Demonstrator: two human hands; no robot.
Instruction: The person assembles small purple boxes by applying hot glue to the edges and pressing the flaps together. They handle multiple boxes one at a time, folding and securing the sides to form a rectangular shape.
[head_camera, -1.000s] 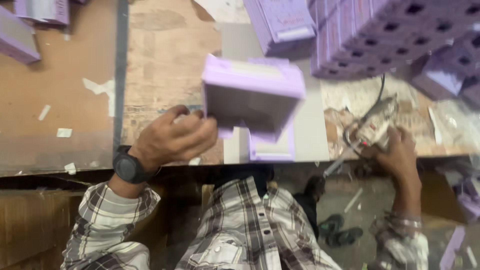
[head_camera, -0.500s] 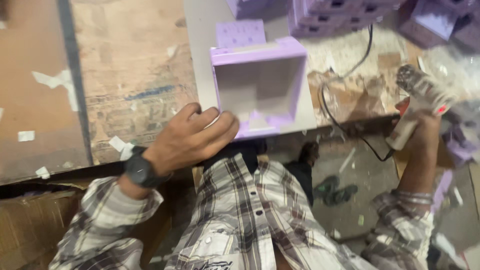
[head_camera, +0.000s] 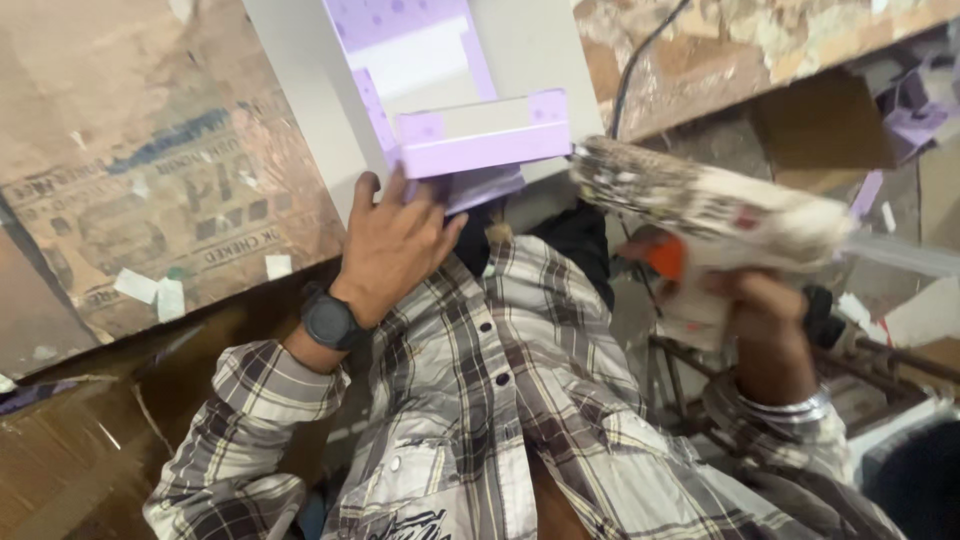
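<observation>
A worn workbench (head_camera: 150, 190) covered in flattened brown cardboard runs in front of me, with a pale grey board (head_camera: 300, 90) lying across it and paper scraps stuck here and there. My left hand (head_camera: 400, 245) rests at the bench edge, fingers spread and pressing up against the lilac box (head_camera: 480, 140), which sits tipped at the near edge of the grey board with its open side facing away from me. My right hand (head_camera: 760, 315) is wrapped tight round the handle of the glue gun (head_camera: 710, 205), its grimy barrel pointing left so the nozzle comes right beside the box's right corner; its black cord (head_camera: 640, 70) trails up over the bench.

To get this right, I judge I need to brace the box firmly with the left fingers, keep them away from the hot tip, and run a thin, even line along the seam rather than a blob.

The cardboard on the bench carries dark printed lettering, upside down to me, left of my hand. Small white slips (head_camera: 150, 290) lie near the front edge. More lilac pieces (head_camera: 915, 120) sit far right, under the bench line.
</observation>
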